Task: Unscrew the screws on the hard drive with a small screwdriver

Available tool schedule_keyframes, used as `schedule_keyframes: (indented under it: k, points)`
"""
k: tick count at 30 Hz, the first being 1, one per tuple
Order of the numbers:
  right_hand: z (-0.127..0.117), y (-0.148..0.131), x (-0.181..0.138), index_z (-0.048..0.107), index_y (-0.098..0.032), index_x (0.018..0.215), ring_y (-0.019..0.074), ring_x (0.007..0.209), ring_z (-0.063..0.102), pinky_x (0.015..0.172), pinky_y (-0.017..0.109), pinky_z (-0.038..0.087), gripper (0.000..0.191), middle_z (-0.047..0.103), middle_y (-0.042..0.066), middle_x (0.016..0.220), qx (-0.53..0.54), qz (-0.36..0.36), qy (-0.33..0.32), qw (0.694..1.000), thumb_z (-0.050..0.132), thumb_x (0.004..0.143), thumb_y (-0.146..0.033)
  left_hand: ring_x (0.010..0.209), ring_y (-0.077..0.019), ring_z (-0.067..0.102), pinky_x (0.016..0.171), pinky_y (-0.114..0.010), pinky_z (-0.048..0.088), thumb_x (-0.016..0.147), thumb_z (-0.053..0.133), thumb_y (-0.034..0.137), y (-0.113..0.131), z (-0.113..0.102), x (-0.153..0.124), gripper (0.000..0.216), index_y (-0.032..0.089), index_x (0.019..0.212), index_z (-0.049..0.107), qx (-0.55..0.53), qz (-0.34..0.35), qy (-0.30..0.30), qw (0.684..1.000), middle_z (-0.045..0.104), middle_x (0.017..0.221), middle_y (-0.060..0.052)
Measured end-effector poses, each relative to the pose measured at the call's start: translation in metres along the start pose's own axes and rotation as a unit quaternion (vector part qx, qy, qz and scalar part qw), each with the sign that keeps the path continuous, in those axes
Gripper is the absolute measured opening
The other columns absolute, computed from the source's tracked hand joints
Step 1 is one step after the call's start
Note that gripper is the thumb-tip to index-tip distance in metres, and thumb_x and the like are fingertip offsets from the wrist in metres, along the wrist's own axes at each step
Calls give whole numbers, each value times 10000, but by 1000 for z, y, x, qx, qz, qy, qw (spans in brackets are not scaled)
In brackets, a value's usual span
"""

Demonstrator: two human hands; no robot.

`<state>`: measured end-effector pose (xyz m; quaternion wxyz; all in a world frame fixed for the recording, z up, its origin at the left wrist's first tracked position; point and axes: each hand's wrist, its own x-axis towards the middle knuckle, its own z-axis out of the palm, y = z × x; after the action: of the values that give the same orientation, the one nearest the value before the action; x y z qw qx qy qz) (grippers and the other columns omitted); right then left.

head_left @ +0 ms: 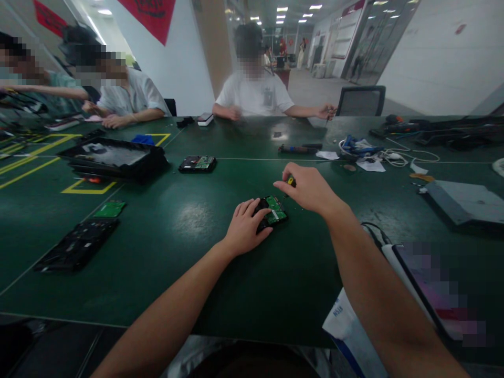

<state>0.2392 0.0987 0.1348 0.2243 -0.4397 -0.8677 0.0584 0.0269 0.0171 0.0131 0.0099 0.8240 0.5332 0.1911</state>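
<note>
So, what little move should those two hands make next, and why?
Probably bring the small yellow-and-black tool over the green circuit board. The left hand rests on the dark device carrying that board, which should help steady it, and the right hand holds the tool near the device's far right corner. Whether the tip touches anything is too small to tell.

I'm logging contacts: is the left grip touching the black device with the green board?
Touching. The head view shows the left grip laid over the black device, covering part of its top.
</note>
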Motion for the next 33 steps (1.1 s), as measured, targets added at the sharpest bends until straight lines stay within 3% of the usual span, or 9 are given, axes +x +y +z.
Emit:
schedule_keyframes:
  k: [6, 9, 12, 14, 18, 22, 28, 33]
  points:
    - [4, -2, 3, 552, -222, 851, 208, 747, 617, 708, 356, 399, 322, 690, 65, 823, 41, 15, 20, 999, 411, 1057, -424, 1483, -356, 346, 1214, -583, 317, 932, 644, 480, 0, -1, 0, 548, 292, 1440, 559, -3, 1, 4, 1000, 409, 1618, -93]
    - [12, -1, 5, 576, -216, 929, 208, 828, 663, 775, 360, 449, 297, 722, 77, 907, 158, 28, 32, 987, 389, 1068, -400, 1477, -359, 353, 1206, -588, 326, 932, 643, 482, 1, -1, 0, 547, 294, 1439, 558, 0, 3, 7, 1000, 417, 1611, -93]
    - [25, -1, 7, 581, -217, 1058, 182, 891, 702, 810, 335, 507, 217, 736, 69, 1004, 396, 48, 19, 917, 467, 1047, -401, 1468, -360, 363, 1201, -579, 333, 931, 643, 487, 1, 0, 0, 541, 285, 1428, 570, 4, 2, 10, 1000, 433, 1596, -103]
    - [34, -2, 9, 593, -223, 1052, 160, 806, 693, 761, 317, 518, 204, 718, 32, 922, 504, 59, 11, 861, 560, 1009, -419, 1465, -359, 366, 1202, -572, 333, 933, 640, 487, 1, 0, 0, 535, 280, 1422, 576, 5, 3, 12, 1000, 437, 1590, -107]
    - [52, -2, 14, 592, -220, 771, 101, 519, 483, 533, 257, 379, 351, 481, -57, 583, 624, 57, 51, 778, 630, 955, -517, 1465, -363, 366, 1207, -570, 324, 930, 642, 494, -1, 2, 0, 538, 278, 1419, 580, 6, 8, 16, 1000, 425, 1595, -110]
    - [61, 2, 17, 636, -210, 719, 116, 538, 471, 521, 268, 369, 431, 466, -28, 581, 702, 68, 62, 707, 566, 952, -566, 1462, -365, 371, 1201, -577, 331, 925, 654, 485, -2, 4, 0, 540, 283, 1420, 579, 4, 11, 20, 1000, 422, 1598, -113]
    - [59, 7, 18, 712, -225, 897, 130, 665, 553, 612, 275, 461, 233, 576, -7, 733, 699, 68, 86, 707, 696, 899, -458, 1457, -368, 379, 1191, -586, 340, 916, 668, 477, -2, 3, 0, 545, 291, 1420, 577, 1, 11, 22, 1000, 430, 1593, -108]
    - [61, 7, 17, 641, -220, 772, 116, 660, 568, 641, 272, 478, 226, 589, -21, 740, 702, 85, 91, 701, 759, 860, -392, 1455, -371, 375, 1191, -586, 338, 918, 663, 483, -2, 4, 0, 543, 283, 1416, 580, -2, 11, 22, 1000, 436, 1584, -116]
